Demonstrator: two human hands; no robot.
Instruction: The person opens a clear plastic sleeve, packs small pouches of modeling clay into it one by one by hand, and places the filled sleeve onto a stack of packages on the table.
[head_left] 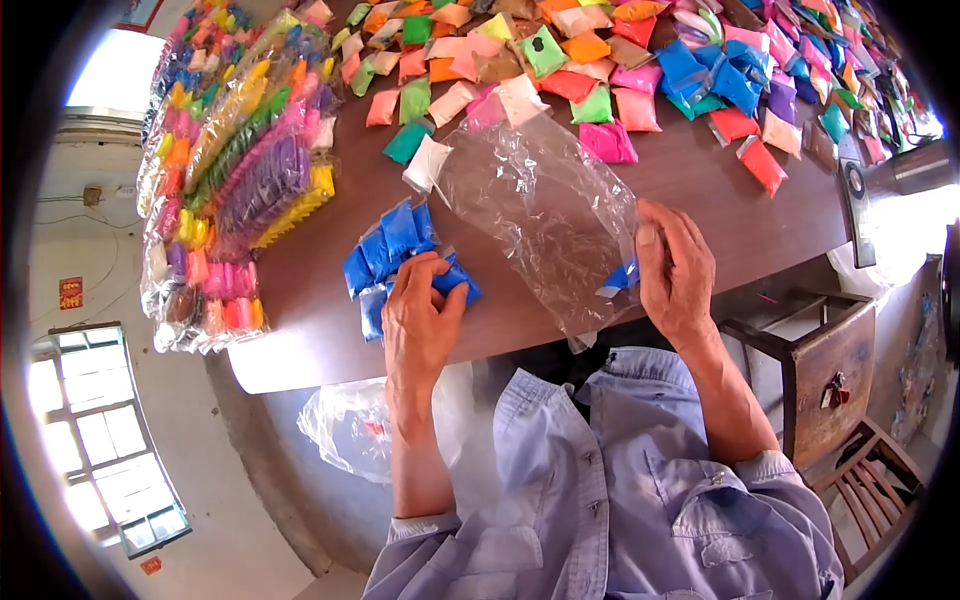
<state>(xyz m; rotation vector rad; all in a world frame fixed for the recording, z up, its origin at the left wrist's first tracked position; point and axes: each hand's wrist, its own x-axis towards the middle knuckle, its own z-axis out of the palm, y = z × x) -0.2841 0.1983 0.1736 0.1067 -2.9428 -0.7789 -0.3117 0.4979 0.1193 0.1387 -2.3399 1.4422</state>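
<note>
My left hand point(425, 315) is over a small cluster of blue packets point(385, 246) near the table's front edge, its thumb and fingers closed on one blue packet point(456, 282). My right hand point(680, 270) pinches the right edge of a large clear plastic bag point(540, 205), which lies loosely across the table between my hands. A single blue packet point(622, 279) shows at the bag's lower right, close to my right fingers. Just beyond the cluster, a white packet point(428, 164) touches the bag's left side.
Filled bags of coloured packets point(265, 170) are piled along the table's left side. Loose packets in many colours point(590, 50) cover the far part of the brown table point(700, 190). A wooden stool point(825, 370) stands at right, and clear plastic point(345, 425) hangs below the front edge.
</note>
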